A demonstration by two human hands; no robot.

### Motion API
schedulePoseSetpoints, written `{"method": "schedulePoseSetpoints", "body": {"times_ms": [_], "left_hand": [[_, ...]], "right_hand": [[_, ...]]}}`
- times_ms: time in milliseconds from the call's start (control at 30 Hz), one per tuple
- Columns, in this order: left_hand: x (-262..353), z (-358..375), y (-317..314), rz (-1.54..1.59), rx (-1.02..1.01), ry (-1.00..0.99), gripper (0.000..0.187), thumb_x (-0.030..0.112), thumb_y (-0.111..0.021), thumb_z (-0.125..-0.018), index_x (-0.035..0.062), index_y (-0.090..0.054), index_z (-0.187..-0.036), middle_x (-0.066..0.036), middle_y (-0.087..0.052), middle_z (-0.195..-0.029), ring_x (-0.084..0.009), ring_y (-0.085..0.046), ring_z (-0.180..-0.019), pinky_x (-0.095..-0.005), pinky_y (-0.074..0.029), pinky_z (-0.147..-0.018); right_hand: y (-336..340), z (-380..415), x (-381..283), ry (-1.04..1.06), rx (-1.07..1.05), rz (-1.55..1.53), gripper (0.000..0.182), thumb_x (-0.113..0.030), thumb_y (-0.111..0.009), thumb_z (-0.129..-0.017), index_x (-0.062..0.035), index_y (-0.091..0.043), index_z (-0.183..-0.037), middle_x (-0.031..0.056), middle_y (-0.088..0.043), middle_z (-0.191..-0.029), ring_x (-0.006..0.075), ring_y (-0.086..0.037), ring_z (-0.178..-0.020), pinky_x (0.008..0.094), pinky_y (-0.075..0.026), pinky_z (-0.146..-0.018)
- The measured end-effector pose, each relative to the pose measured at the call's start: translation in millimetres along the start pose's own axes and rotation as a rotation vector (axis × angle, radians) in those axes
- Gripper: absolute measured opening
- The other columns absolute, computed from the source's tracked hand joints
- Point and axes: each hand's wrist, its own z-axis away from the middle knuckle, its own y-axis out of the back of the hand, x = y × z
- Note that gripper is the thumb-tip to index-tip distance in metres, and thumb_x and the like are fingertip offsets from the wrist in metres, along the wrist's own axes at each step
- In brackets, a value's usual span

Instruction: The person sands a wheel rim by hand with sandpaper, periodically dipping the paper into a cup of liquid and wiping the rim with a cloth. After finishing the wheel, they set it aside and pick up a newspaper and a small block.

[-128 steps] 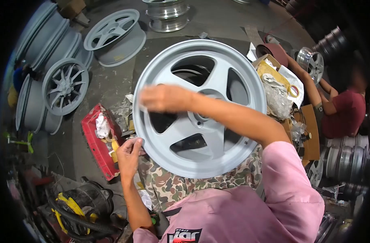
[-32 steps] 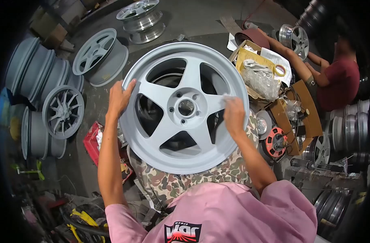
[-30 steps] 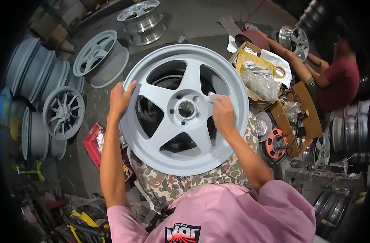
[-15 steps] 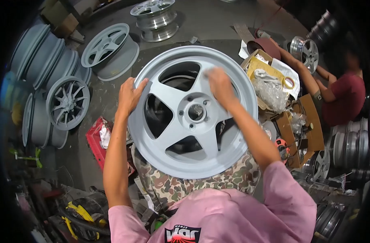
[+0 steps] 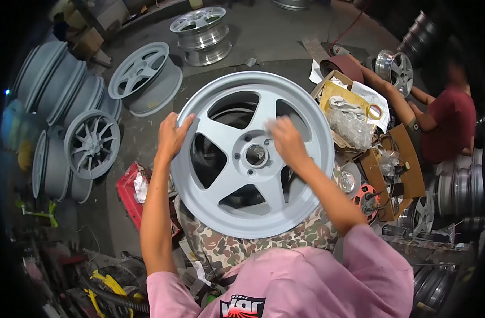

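Note:
A large grey five-spoke wheel rim [image 5: 216, 127] lies face up before me, above camouflage-patterned cloth [image 5: 226, 249]. My left hand [image 5: 173, 135] grips the rim's outer lip at its upper left, thumb on top. Over the spoke just above the hub's right side is my right hand [image 5: 286, 137], its fingers bent together and blurred. Whatever those fingers may hold is too smeared to make out. Bolt holes surround the hub opening.
More grey rims [image 5: 141, 74] stand at the left, with a red tray [image 5: 130, 196] nearer. Two stacked rims [image 5: 204, 40] are ahead. Right are a cardboard box [image 5: 412, 175], a bag of clear plastic [image 5: 351, 127], and another person in a red shirt [image 5: 449, 127] beside a metal rim [image 5: 401, 74].
My right hand has moved down along the spoke, closer to the hub. My left hand stays on the rim's lip. The whole view has shifted slightly.

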Motion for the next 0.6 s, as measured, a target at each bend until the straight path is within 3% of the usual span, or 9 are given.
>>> {"method": "schedulePoseSetpoints", "body": {"times_ms": [67,167,300,367,467,600], "left_hand": [[2,-2,0,-0.017,-0.005,0.009,0.05,0.042,-0.074,-0.094,-0.0066,-0.067,-0.09,-0.024,-0.065,-0.085,-0.0377,-0.062,-0.077,-0.045,-0.048,-0.073],[6,-3,-3,-0.07,-0.046,0.048,0.049,0.042,-0.074,-0.094,-0.0067,-0.067,-0.091,-0.024,-0.065,-0.086,-0.0374,-0.062,-0.078,-0.045,-0.048,-0.074],[6,-1,5,-0.055,-0.019,0.001,0.051,0.043,-0.075,-0.093,-0.0073,-0.066,-0.09,-0.026,-0.065,-0.086,-0.0388,-0.062,-0.079,-0.0461,-0.049,-0.075],[2,-2,6,-0.046,-0.002,0.007,0.051,0.043,-0.075,-0.093,-0.0076,-0.066,-0.091,-0.027,-0.065,-0.086,-0.0398,-0.062,-0.08,-0.0465,-0.048,-0.075],[-3,-6,1,-0.018,-0.008,-0.021,0.052,0.043,-0.075,-0.093,-0.0083,-0.067,-0.09,-0.026,-0.066,-0.085,-0.0398,-0.062,-0.077,-0.0467,-0.049,-0.073],[2,-3,3,-0.03,-0.017,0.007,0.052,0.044,-0.075,-0.093,-0.0077,-0.069,-0.092,-0.026,-0.067,-0.086,-0.0412,-0.063,-0.077,-0.0465,-0.049,-0.074]], "right_hand": [[13,52,-10,-0.063,0.007,0.031,0.041,0.011,-0.063,-0.079,0.0,-0.072,-0.117,0.0161,-0.067,-0.108,0.0382,-0.062,-0.105,0.0447,-0.054,-0.091],[11,55,-7,-0.049,-0.001,0.067,0.042,0.011,-0.064,-0.078,0.0002,-0.071,-0.118,0.0151,-0.067,-0.112,0.0358,-0.061,-0.108,0.042,-0.054,-0.093],[-21,-15,-18,0.06,-0.064,0.027,0.036,0.009,-0.066,-0.078,0.0028,-0.069,-0.113,0.0119,-0.067,-0.112,0.0317,-0.062,-0.107,0.0399,-0.055,-0.091],[-16,-12,-17,0.099,-0.057,-0.008,0.035,0.01,-0.065,-0.076,0.0022,-0.07,-0.11,0.0117,-0.067,-0.11,0.0312,-0.062,-0.105,0.0406,-0.056,-0.09],[-17,-6,-12,-0.045,0.007,0.019,0.034,0.009,-0.063,-0.076,0.0004,-0.071,-0.108,0.0125,-0.068,-0.107,0.0326,-0.062,-0.105,0.042,-0.056,-0.089],[-62,2,-75,0.241,-0.136,-0.151,0.024,0.002,-0.063,-0.081,0.0002,-0.069,-0.104,0.0139,-0.068,-0.109,0.0326,-0.063,-0.107,0.0413,-0.056,-0.092]]}}
